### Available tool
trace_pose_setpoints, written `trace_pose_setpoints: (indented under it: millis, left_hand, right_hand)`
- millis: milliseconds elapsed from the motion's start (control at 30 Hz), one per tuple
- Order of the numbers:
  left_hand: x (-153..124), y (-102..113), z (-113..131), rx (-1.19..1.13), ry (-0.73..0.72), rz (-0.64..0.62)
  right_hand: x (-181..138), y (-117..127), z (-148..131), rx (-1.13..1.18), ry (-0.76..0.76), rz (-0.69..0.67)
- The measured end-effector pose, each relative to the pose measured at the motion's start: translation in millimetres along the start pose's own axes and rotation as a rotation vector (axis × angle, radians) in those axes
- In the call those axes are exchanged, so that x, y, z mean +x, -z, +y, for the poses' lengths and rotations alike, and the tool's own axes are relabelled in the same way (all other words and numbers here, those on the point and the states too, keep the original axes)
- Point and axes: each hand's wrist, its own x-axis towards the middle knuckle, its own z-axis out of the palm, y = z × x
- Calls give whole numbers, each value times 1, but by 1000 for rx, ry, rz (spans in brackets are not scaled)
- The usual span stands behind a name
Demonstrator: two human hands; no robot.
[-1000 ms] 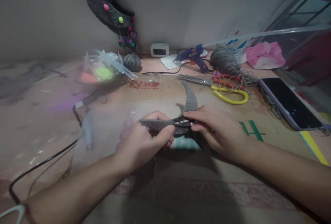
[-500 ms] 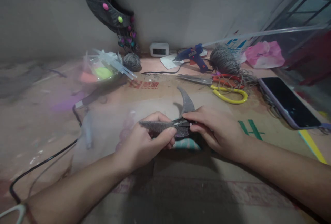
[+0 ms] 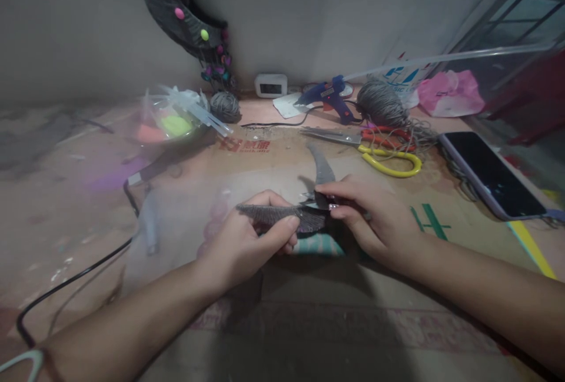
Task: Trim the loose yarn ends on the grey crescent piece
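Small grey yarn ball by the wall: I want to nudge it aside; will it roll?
Probably rolls: the grey yarn ball looks round and rests loose on the table. Likely light and soft, since it is wound yarn.

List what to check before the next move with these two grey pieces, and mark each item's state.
1. Left hand grip: thumb and fingers pinch the flat grey pointed piece. Ok.
2. Right hand grip: fingertips pinch the base of the curved grey piece, its tip pointing up. Ok.
3. Join: the two pieces meet between the hands. Whether they are fixed together: cannot tell.
4. Glue gun: lies at the back beside the grey yarn bundle, out of hand. Whether it is hot: cannot tell.
5. Yellow-handled scissors: lie beyond the hands, apart from them. Ok.
6. Phone: at the right, apart from both hands. Ok.
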Motion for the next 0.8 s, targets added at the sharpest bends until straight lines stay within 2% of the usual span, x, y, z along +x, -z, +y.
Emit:
trace_pose_setpoints:
  millis: [367, 800]
  left_hand:
    - [1, 1, -1, -4, -26, -10]
    - [-1, 1, -3, -13, -21, -18]
  right_hand:
    - [-4, 2, 5, -119, 122, -37]
    - [-3, 1, 4, -117, 86, -58]
